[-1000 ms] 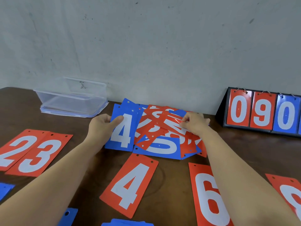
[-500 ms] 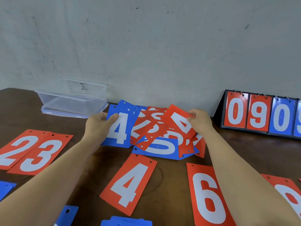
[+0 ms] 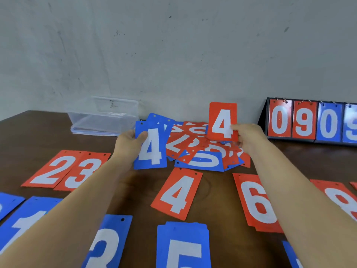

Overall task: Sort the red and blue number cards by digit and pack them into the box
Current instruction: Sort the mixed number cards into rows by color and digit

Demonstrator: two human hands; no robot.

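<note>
My left hand point(image 3: 128, 144) grips a blue 4 card point(image 3: 152, 149) by its left edge, just left of a loose pile of mixed red and blue cards point(image 3: 201, 151) by the wall. My right hand point(image 3: 249, 138) holds a red 4 card point(image 3: 223, 121) upright above the pile's right side. Another red 4 card point(image 3: 178, 194) lies flat on the table in front of the pile. A clear plastic box point(image 3: 104, 118) stands at the back left, with nothing visible inside it.
Sorted cards lie on the brown table: red 2 point(image 3: 51, 170) and red 3 point(image 3: 85, 171) at left, red 6 point(image 3: 255, 200) and red 8 point(image 3: 340, 198) at right, blue 1 point(image 3: 25, 223), blue 3 point(image 3: 108, 242) and blue 5 point(image 3: 183, 246) in front. A flip scoreboard point(image 3: 313, 121) stands at back right.
My right hand has pulled the red 4 card out of the pile and raised it upright. My left hand has kept its hold on the blue 4, drawing it slightly toward me.
</note>
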